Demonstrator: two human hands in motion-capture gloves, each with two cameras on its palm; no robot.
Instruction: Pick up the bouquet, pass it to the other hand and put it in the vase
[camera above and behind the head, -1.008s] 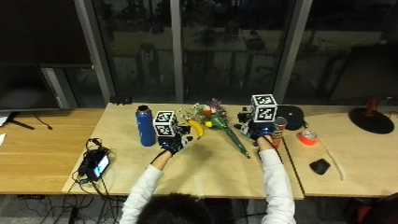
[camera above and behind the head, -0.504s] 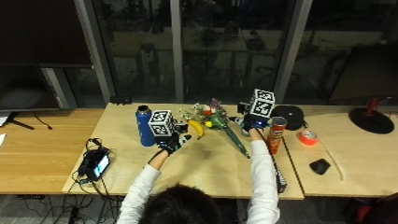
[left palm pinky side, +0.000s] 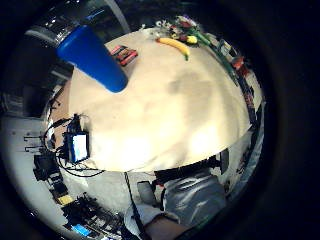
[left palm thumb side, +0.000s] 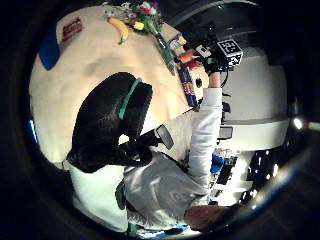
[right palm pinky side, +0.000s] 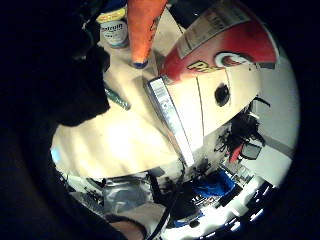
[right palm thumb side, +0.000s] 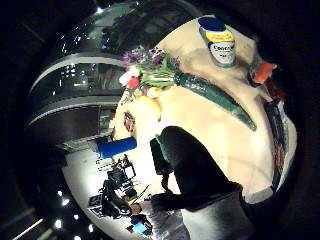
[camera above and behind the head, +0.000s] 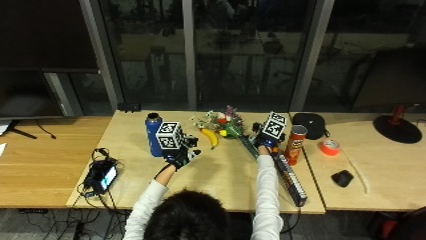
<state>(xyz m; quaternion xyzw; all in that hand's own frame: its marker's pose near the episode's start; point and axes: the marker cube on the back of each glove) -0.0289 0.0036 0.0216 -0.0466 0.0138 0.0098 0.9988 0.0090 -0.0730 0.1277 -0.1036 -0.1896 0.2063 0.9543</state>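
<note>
— So, the outside view: where's your bouquet (camera above and behind the head: 234, 129)?
— Lying on the desk (camera above and behind the head: 219, 175), beside the banana (camera above and behind the head: 210, 138). Your right hand (camera above and behind the head: 264, 142) is at its stem end; fingers, I cannot tell.
— And your left hand (camera above and behind the head: 178, 156)?
— Left thumb view: fingers (left palm thumb side: 132, 107) loosely curled, holding nothing, above the desk.

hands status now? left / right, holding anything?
Left hand: over the table, grip holds nothing, fingers relaxed.
Right hand: beside the bouquet stem; grip state cannot be told.
</note>
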